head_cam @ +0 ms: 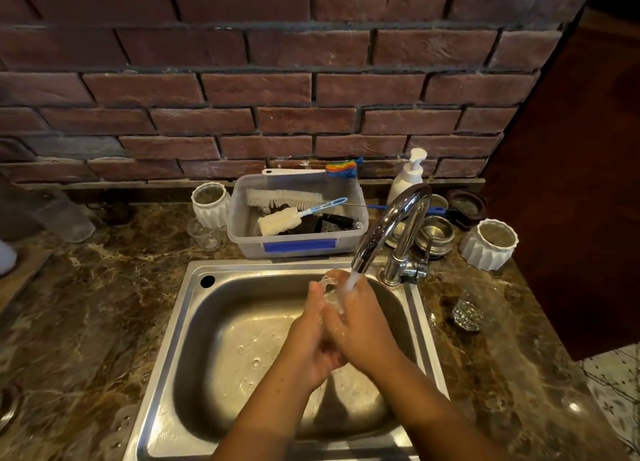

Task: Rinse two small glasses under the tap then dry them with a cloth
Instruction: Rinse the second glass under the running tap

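Over the steel sink [194, 325] my left hand [308, 336] and my right hand [363, 325] wrap together round a small clear glass [330, 292]. Only a part of it shows between the fingers. Water runs from the chrome tap [388, 225] onto the glass and my right hand. A second small cut glass [467, 313] stands upright on the marble counter to the right of the sink. No cloth is in view.
Behind the sink a plastic tub [298, 242] holds brushes. White ribbed cups [210, 204] [490, 244], a soap pump [408, 180], steel lids [434, 233] and another clear glass [204, 235] stand along the back by the brick wall. A dark cabinet rises at right.
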